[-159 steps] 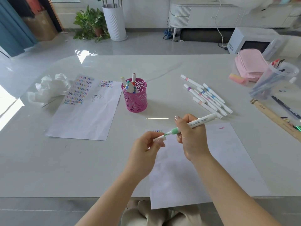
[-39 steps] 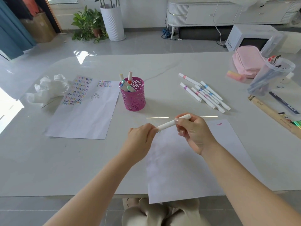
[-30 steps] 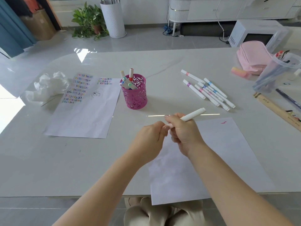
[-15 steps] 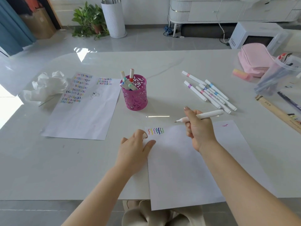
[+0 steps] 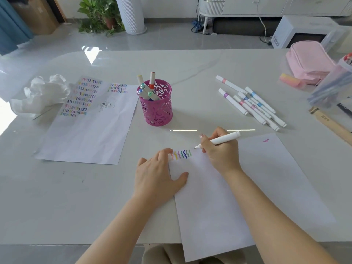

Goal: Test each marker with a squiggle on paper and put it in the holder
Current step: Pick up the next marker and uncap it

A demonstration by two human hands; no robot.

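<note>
Since half a second ago your right hand [image 5: 222, 151] has dropped the uncapped marker [image 5: 219, 140] to the paper [image 5: 247, 187], tip just right of the row of squiggles [image 5: 182, 154], while your left hand [image 5: 158, 176] has flattened, open, on the sheet's left edge. The marker, pinched in your right fingers, runs from 8 o'clock at the tip to 2 o'clock at the tail. The holder [image 5: 156, 106] stands at 11 o'clock from that hand, nothing between, and the spare markers [image 5: 251, 105] lie at 1 o'clock.
</note>
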